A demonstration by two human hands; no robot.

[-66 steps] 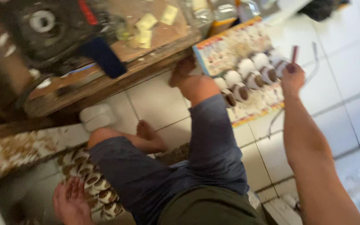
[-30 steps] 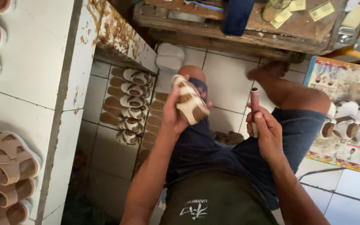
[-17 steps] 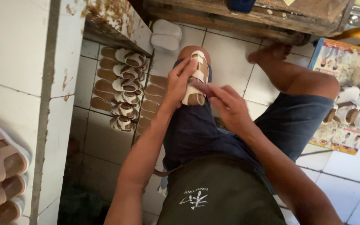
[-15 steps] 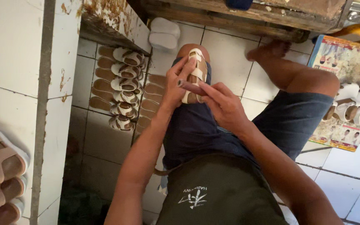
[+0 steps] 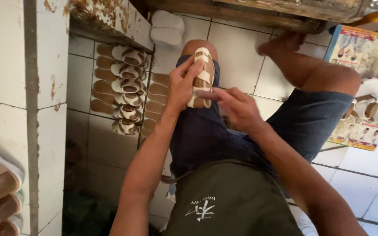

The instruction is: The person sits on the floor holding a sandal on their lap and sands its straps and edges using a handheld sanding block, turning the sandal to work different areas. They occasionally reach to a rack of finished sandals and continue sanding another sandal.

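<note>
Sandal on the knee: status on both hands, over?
Left hand holds the sandal against the knee. Right hand fingertips press its strap side. Nothing in the way; rows of sandals on the floor beside.

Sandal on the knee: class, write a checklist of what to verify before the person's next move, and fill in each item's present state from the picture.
1. Left hand grips the sandal: ok.
2. Sandal rests along the left thigh, near the knee: ok.
3. Right hand has fingertips on the sandal's straps: ok.
4. Right hand free of any tool: cannot tell, palm faces away.
5. Row of sandals on the tiled floor lies apart from the hands: ok.
6. Strap firmly attached: cannot tell.
</note>
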